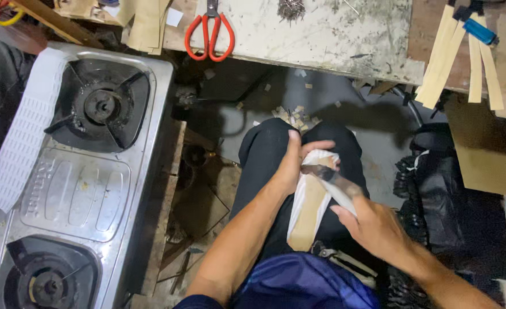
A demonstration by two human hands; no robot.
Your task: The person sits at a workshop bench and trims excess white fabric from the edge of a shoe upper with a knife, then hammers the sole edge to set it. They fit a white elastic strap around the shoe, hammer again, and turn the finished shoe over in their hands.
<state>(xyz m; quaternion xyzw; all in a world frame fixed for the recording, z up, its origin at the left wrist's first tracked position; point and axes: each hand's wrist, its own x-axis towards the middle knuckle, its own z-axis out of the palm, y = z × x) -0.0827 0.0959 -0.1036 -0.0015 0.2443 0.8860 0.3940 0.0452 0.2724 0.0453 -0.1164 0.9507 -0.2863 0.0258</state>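
A seated person's lap is seen from above, with a flat tan strip (310, 214), wrapped in white cloth (324, 163), laid along the dark-trousered thigh. The strip's upper end is clasped by the left hand (299, 160), whose grip is closed around cloth and strip together, thumb pointing up. The handle of a knife (330, 176) is held in the closed grip of the right hand (373, 226), and the blade is laid across the strip near the left fingers; the blade is blurred, so its exact edge cannot be told. The step in hand appears to be scraping or shaving the strip. The next stroke would seem to call for a firm hold above the blade and a cut kept clear of the left fingers, which lie just beside it. To the person's left a steel two-burner gas stove (93, 189) stands, with a white perforated sheet (27, 137) draped over its edge. Ahead, red-handled scissors (209, 34) rest on a scuffed table (333, 40), and more tan strips (445, 54) hang over its right end beside a blue lighter (481, 31). Small offcuts (293, 117) lie on the floor beyond the knee. Nothing stands between the hands and the strip.
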